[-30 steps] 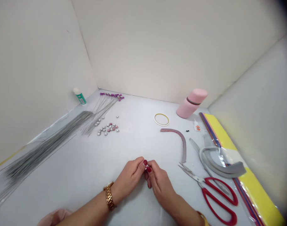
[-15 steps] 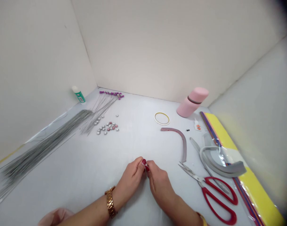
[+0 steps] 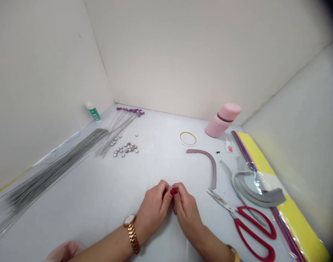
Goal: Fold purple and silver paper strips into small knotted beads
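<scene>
My left hand (image 3: 155, 203), with a gold watch at the wrist, is closed in a pinch at the lower middle. Against it, fingertips touching, is my right hand (image 3: 186, 205), also pinching. Between the thumbs and forefingers a tiny pale and pinkish piece (image 3: 171, 188) shows; most of it is hidden by the fingers, so its shape cannot be told. Small silver and pink stars (image 3: 128, 147) lie loose further back to the left. Beyond them, thin wires with purple tips (image 3: 130, 110) are spread near the back corner.
Grey wires (image 3: 59, 171) are bundled at left, a glue stick (image 3: 93, 111) behind. At right are red-handled scissors (image 3: 232, 209), a curved pinkish strip (image 3: 210, 160), grey strips (image 3: 264, 196), a pink bottle (image 3: 222, 120), a tape ring (image 3: 179, 138) and yellow sheets (image 3: 300, 218).
My left hand has rolled, so the watch face now shows. Both thumbs have come side by side over the small piece, and the thin wire-like line below the fingertips no longer shows.
</scene>
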`<state>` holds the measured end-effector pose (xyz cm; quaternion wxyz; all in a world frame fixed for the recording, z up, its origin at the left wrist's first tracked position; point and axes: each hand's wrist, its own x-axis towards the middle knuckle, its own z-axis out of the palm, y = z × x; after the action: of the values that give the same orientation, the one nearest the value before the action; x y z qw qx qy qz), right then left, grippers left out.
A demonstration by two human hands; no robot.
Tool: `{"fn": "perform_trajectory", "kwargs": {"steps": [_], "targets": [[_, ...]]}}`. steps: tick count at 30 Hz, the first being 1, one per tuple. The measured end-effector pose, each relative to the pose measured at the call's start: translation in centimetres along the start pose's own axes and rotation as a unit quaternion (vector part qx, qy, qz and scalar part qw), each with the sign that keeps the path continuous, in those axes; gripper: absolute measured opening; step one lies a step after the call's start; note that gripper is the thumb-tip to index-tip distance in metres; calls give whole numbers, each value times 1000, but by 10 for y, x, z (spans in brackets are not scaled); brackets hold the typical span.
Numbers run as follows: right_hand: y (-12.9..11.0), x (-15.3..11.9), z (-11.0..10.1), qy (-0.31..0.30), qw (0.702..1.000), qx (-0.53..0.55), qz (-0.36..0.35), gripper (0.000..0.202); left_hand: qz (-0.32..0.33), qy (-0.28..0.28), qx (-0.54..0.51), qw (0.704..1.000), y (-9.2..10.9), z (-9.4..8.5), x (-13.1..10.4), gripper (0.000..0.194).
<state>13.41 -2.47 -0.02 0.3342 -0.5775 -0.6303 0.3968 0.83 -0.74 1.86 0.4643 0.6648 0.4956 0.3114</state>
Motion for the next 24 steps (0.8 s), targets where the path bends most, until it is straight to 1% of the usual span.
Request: {"fn": "perform_trajectory", "kwargs": {"steps": [4,9,14,18,21,24], "targets": [[0,-1,0,-4,1000,22,-2,26,27,2,24,999,-1,1,0,27],[0,-2,-1,-14,999,45,2,25,45,-22,-28,998,0,-2,-1,29],[2,-1,-3,-40,998,51,-15,27,25,-64,-104,992,2,-5,-2,28],[2,-1,-7,-67,996,63,-13,26,13,-97,-136,986,1,-7,-1,26],[1,0,-8,-76,994,79,-12,26,7,-95,-142,985,-1,-6,0,26],[0,1,-8,-74,995,66,-14,26,6,-89,-142,986,-2,-6,1,26]]}}
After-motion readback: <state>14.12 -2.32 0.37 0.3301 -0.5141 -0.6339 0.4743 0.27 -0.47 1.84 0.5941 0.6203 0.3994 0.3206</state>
